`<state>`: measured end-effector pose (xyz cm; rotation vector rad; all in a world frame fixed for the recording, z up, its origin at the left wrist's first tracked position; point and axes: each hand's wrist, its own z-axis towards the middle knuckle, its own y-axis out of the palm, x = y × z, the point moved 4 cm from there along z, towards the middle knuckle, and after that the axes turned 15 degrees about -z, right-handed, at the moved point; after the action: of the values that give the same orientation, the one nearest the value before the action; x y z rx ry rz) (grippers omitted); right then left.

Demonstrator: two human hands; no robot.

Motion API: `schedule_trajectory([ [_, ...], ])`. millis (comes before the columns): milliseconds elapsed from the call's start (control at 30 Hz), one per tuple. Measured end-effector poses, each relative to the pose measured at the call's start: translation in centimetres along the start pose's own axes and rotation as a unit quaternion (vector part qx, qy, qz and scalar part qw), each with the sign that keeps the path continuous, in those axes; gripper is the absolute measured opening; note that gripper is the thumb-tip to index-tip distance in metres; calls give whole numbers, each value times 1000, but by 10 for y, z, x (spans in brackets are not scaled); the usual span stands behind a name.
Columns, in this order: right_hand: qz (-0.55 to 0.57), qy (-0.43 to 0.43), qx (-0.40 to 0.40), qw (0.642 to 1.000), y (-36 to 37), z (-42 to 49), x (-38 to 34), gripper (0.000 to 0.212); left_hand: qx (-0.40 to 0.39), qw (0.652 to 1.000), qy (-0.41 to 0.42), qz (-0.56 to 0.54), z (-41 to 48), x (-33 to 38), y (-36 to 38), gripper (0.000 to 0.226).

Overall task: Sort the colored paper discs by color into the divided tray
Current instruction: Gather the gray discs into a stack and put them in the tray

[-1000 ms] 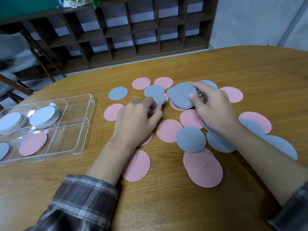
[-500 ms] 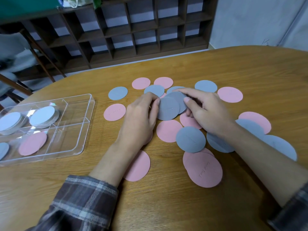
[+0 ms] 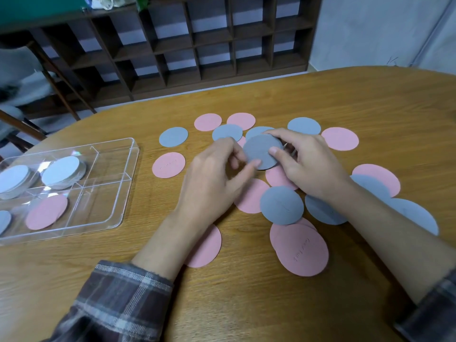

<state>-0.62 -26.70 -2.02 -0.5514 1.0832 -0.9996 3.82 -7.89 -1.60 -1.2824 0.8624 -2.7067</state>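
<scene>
Where the two hands meet over the middle of the scatter, item one: grey disc [image 3: 262, 154], raised off the table and tipped toward the wearer; whether further discs are stacked beneath it cannot be told. Handling, by judgement: thin paper, near weightless, flexible, apt to crease if squeezed across the face and to lie too flat on the wood for an easy lift; best taken at the rim with a light thumb-and-finger pinch. Left hand [image 3: 214, 176]: fingers curled, thumb tip pinching the disc's rim at seven o'clock. Right hand [image 3: 308, 166]: thumb pressed on the face at three o'clock, fingers arched over the far rim at one o'clock; both hands have hold of it. Loose stock around it, flat on the wooden table [image 3: 246, 312]: pink discs [image 3: 299, 250] and grey discs [image 3: 282, 204] mixed, several overlapping, ringed from nine o'clock round through six, thickest at five. Divided tray [image 3: 135, 154]: clear plastic, at nine o'clock of the held disc, well apart from it; far compartments hold grey stacks [image 3: 61, 171], a near compartment holds a sorted pink disc [image 3: 47, 212], count unclear. Sorting judged partly done, with many discs left on the table. Plaid sleeve [image 3: 118, 299] at seven o'clock; dark cubby shelf [image 3: 197, 45] beyond the table at twelve.
</scene>
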Motion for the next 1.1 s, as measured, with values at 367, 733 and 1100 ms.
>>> schedule_trajectory([
  [367, 4, 24, 8, 1000, 1, 1, 6, 28, -216, 973, -55, -56, -8, -7, 21, 43],
  [733, 16, 28, 3, 999, -3, 0, 0, 32, -147, 949, -153, -232, 0, -12, 9, 8],
  [1100, 27, 15, -27, 999, -1, -2, -4, 35, 47, 974, -131, -181, 5, -19, -7, 12],
])
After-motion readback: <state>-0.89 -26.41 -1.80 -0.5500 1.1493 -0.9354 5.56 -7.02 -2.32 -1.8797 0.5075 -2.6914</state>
